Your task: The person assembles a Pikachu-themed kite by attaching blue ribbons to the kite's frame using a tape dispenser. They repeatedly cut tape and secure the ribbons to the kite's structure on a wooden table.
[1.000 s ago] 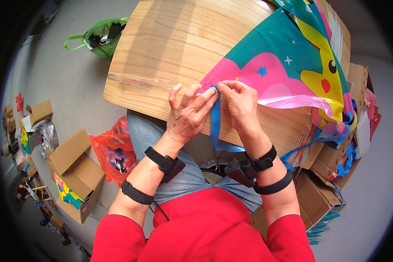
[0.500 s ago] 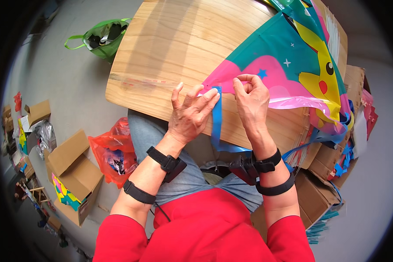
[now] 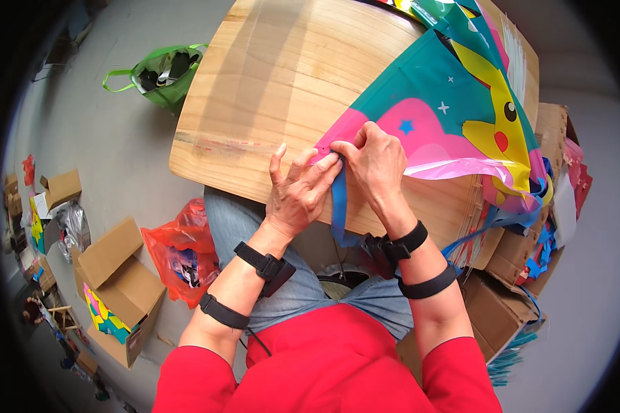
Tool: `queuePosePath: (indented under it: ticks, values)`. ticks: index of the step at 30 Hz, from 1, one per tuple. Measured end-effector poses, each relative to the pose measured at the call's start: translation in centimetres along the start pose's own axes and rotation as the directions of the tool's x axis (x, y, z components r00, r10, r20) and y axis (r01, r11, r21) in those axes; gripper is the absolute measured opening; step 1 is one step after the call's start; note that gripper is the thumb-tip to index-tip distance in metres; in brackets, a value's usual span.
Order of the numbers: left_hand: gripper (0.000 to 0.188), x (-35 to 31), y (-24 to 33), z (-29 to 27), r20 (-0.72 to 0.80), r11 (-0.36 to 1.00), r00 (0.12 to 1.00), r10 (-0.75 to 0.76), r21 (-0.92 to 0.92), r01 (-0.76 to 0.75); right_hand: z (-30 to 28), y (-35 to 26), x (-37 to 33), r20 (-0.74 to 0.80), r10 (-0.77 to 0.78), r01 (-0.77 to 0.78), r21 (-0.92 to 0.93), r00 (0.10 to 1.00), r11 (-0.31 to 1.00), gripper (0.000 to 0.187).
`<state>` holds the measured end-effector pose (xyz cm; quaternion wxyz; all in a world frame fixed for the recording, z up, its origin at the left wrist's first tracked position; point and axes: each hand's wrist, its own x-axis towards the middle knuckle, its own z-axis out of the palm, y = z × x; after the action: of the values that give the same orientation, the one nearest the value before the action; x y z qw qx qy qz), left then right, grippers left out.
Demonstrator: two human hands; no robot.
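Note:
A thin plastic sheet (image 3: 420, 103), teal and pink with a yellow cartoon figure, lies over the right of the wooden tabletop (image 3: 255, 89). Its pink corner points toward my hands. From that corner a blue ribbon (image 3: 339, 206) hangs over the table's near edge. My left hand (image 3: 296, 196) is open, fingers spread, with fingertips resting on the corner and the ribbon's top end. Close beside it, my right hand (image 3: 375, 165) is closed in a pinch, thumb tip at the same spot. Whatever lies between its fingers is hidden.
Thin white sticks (image 3: 513, 65) lie along the table's right side. Cardboard boxes (image 3: 492, 313) with coloured pieces stand at the right. On the floor at left are a green bag (image 3: 165, 79), a red plastic bag (image 3: 182, 255) and an open carton (image 3: 124, 289).
My right hand has moved left, bringing its thumb to the ribbon's top end beside my left fingertips. My left hand stays nearly in place. The ribbon hangs a little differently.

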<state>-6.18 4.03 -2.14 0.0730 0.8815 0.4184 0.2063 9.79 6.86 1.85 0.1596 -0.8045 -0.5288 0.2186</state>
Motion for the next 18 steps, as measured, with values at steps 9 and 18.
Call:
queuePosePath:
  ticks: [9, 18]
  values:
    - [0.038, -0.1, 0.1, -0.1, 0.009, 1.0, 1.0, 0.003, -0.004, -0.003, -0.9, 1.0, -0.6, -0.169, -0.1, 0.111, 0.054, 0.98, 0.992, 0.026]
    - [0.044, 0.4, 0.4, -0.5, -0.005, 0.996, 1.0, 0.015, -0.087, -0.015, 1.4, 3.9, -7.0, -0.133, -0.595, 0.521, -0.359, 0.792, 0.774, 0.046]
